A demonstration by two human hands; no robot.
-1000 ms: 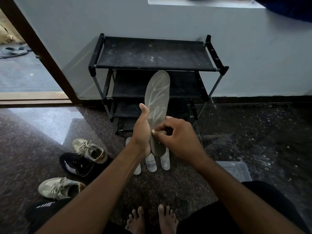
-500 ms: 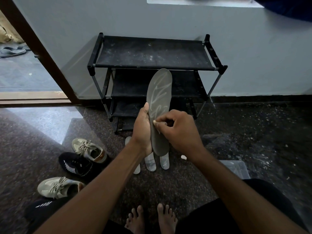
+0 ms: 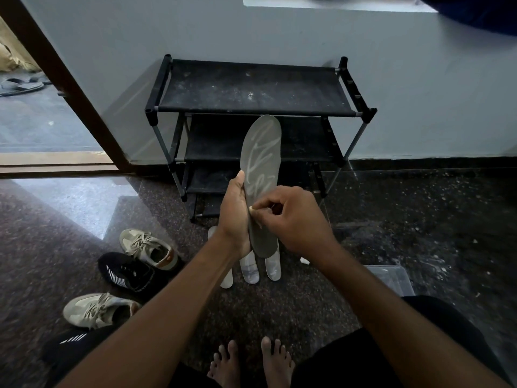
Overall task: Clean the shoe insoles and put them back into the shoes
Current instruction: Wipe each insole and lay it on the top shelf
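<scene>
My left hand (image 3: 234, 217) grips a grey insole (image 3: 260, 163) upright by its left edge, toe end up, pale streaks across its face. My right hand (image 3: 291, 219) pinches a small pale piece (image 3: 251, 209) against the insole's middle. Three more insoles (image 3: 249, 268) lie side by side on the floor under my hands. At the left stand two beige sneakers (image 3: 148, 247) (image 3: 98, 309) and a black shoe (image 3: 126, 273); another black shoe (image 3: 70, 340) shows at the lower left.
A black three-shelf shoe rack (image 3: 251, 91) stands against the wall straight ahead. A clear plastic box (image 3: 391, 278) sits on the floor by my right forearm. An open doorway (image 3: 33, 121) is at the far left. My bare feet (image 3: 251, 362) are at the bottom.
My right hand has slid with the pale piece along the insole's middle, first up and then a little back down. The left hand keeps the insole upright in the same place.
</scene>
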